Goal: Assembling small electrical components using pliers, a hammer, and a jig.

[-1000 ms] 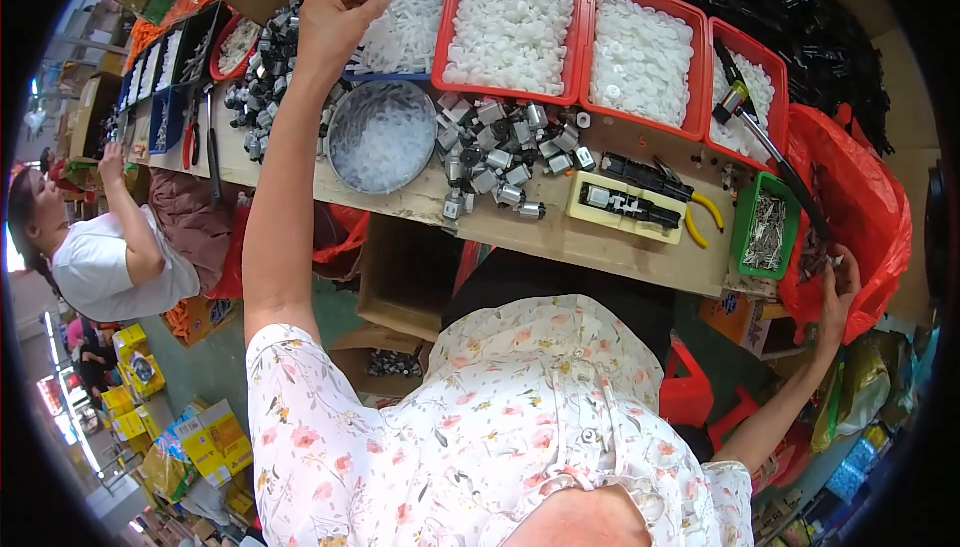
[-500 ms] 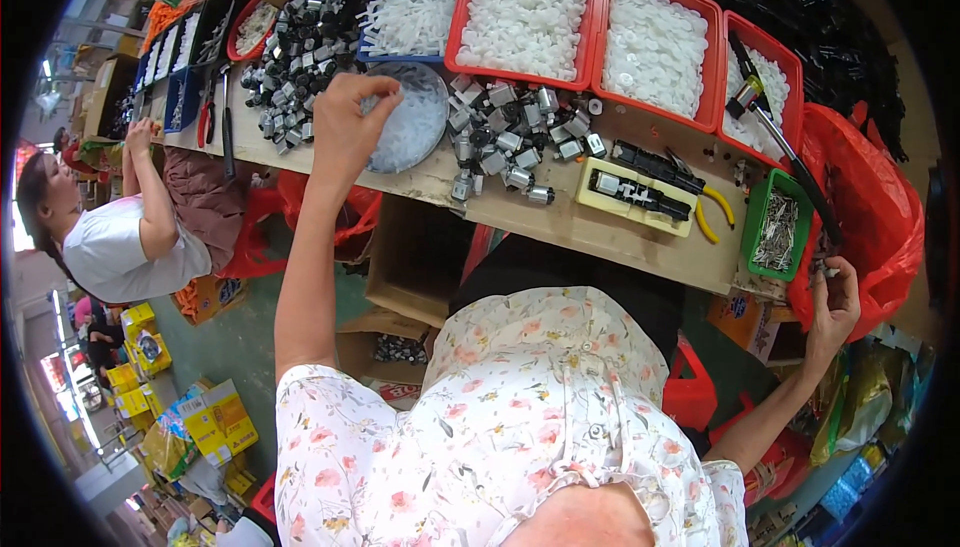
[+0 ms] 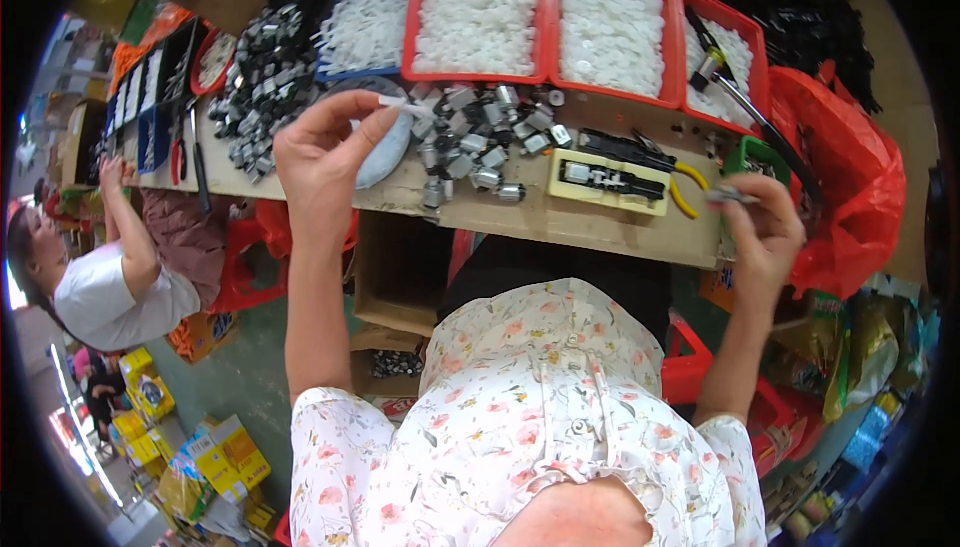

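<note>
My left hand (image 3: pixel 328 152) is raised over the bench's front edge, thumb and fingers pinching a small white plastic stick (image 3: pixel 402 104). Just beyond it stands a round dish of pale pieces (image 3: pixel 385 159). My right hand (image 3: pixel 768 232) is in front of the green bin (image 3: pixel 738 159), its fingertips closed on a small grey piece (image 3: pixel 730 194), blurred, whose kind I cannot make out. Between my hands, a cream holder block (image 3: pixel 600 204) carries a small silver motor (image 3: pixel 577 174) with a black part. Beside it lie yellow-handled pliers (image 3: pixel 688 190).
Silver motors (image 3: pixel 480 137) are heaped left of the block. Behind stand red trays of white pieces (image 3: pixel 545 22) and a blue tray of white sticks (image 3: pixel 365 27). A black-handled tool (image 3: pixel 745 97) leans by a red bag (image 3: pixel 850 187). Another person (image 3: pixel 130 267) sits at left.
My right hand has come left from beside the red bag to in front of the green bin. My left hand has drawn back from over the dish, with the white stick now showing.
</note>
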`<state>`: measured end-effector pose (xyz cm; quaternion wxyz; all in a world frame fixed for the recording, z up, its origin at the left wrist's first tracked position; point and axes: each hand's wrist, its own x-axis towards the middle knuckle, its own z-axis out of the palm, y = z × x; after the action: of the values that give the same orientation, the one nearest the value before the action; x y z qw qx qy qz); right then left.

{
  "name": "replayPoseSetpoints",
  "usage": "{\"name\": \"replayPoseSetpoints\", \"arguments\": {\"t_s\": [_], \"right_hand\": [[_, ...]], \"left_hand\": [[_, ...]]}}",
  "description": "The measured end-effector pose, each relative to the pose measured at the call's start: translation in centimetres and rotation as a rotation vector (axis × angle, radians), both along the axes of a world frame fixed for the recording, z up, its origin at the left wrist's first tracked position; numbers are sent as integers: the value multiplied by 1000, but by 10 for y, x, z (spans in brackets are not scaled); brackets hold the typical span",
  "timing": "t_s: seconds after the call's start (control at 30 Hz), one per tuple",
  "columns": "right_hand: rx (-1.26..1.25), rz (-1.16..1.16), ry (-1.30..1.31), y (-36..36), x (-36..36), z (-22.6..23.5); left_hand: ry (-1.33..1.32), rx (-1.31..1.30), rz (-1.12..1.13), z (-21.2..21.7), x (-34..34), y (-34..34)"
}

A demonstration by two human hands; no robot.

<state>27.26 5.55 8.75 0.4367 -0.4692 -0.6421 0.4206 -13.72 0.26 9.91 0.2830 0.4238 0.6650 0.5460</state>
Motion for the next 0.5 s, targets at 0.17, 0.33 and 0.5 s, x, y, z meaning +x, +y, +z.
{"name": "replayPoseSetpoints", "arguments": {"t_s": [0.17,0.33,0.5], "right_hand": [[-59,105,431,-5,-82,-9],[-21,84,679,-2,-95,-22],[-18,10,641,-4,-84,-27]], "left_hand": [[-539,136,-86,-14,76,2],[-745,165,-151,-32,126,10],[-780,137,-186,-36,144,15]]}}
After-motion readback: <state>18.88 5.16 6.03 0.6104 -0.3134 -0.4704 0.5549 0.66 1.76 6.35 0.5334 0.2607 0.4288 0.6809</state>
